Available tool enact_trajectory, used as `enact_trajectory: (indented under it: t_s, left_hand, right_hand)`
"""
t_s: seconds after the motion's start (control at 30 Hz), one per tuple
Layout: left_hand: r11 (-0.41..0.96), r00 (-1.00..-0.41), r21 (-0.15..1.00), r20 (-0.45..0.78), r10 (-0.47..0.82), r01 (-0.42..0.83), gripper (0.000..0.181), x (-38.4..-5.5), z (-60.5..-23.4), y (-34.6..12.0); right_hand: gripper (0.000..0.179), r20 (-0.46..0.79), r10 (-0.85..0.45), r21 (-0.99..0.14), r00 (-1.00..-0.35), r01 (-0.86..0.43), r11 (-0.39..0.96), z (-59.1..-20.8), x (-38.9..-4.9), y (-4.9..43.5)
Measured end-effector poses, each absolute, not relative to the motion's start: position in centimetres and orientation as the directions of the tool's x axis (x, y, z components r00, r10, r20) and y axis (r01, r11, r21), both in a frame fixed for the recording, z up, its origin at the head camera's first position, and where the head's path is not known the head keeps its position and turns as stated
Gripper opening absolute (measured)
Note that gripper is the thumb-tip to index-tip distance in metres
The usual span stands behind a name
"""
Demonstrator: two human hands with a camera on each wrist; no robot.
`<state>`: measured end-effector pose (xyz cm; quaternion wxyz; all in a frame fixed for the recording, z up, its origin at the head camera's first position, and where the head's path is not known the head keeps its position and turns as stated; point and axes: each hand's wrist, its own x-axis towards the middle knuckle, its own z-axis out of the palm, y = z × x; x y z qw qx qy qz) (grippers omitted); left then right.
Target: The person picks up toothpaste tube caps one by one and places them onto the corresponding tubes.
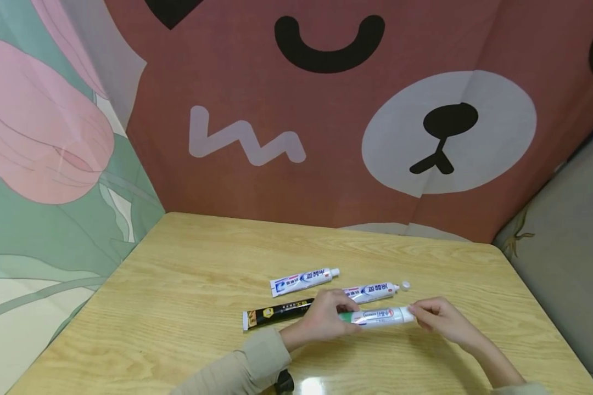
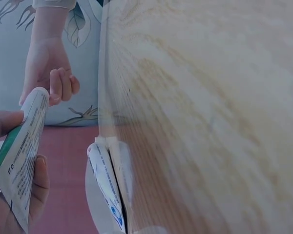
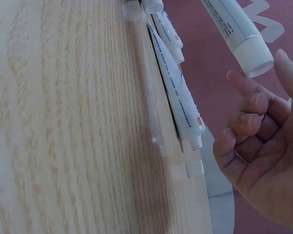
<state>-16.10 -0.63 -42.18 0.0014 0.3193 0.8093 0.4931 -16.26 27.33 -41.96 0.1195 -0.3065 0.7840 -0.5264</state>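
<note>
My left hand (image 1: 330, 315) grips a white and green toothpaste tube (image 1: 380, 317) by its flat tail, thumb on one side and fingers on the other. At the tube's other end, my right hand (image 1: 440, 321) has its thumb and index finger at the white toothpaste cap (image 3: 254, 56), which sits on the tube. The other fingers of that hand are curled. Just behind the held tube, an uncapped white and blue toothpaste tube (image 1: 373, 292) lies on the table, partly hidden by my left hand. A small loose white cap (image 1: 406, 285) is by its nozzle.
Another white and blue toothpaste tube (image 1: 301, 281), capped, lies farther back on the wooden table (image 1: 217, 252). A black toothpaste tube (image 1: 279, 313) lies left of my left hand, its right end hidden. A printed cloth (image 1: 326, 181) hangs behind the table.
</note>
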Motion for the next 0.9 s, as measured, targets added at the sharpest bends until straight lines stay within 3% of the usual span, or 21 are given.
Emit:
enact_trajectory:
  t_s: [0.17,0.33,0.6,0.9]
  left_hand:
    - [0.322,-0.810,0.811,0.285,0.513,0.489,0.024,-16.14,-41.95,-0.73]
    - [0.336,-0.820,0.815,0.269,0.505,0.473,0.024,-16.13,-41.76,-0.79]
    - [0.346,-0.811,0.794,0.288,0.509,0.500,0.024,-16.31,-41.75,-0.68]
    - [0.355,-0.824,0.804,0.268,0.499,0.477,0.024,-16.05,-41.89,-0.77]
  right_hand:
    - [0.016,0.126,-0.590,-0.917,-0.797,-0.321,0.237,-41.81,-16.16,27.56]
    - [0.030,0.163,-0.591,-0.937,-0.790,-0.311,0.158,-41.71,-16.06,27.77]
    - [0.015,0.128,-0.515,-0.915,-0.848,-0.301,0.268,-41.49,-15.87,27.47]
    - [0.026,0.144,-0.542,-0.916,-0.828,-0.319,0.244,-41.85,-15.69,27.32]
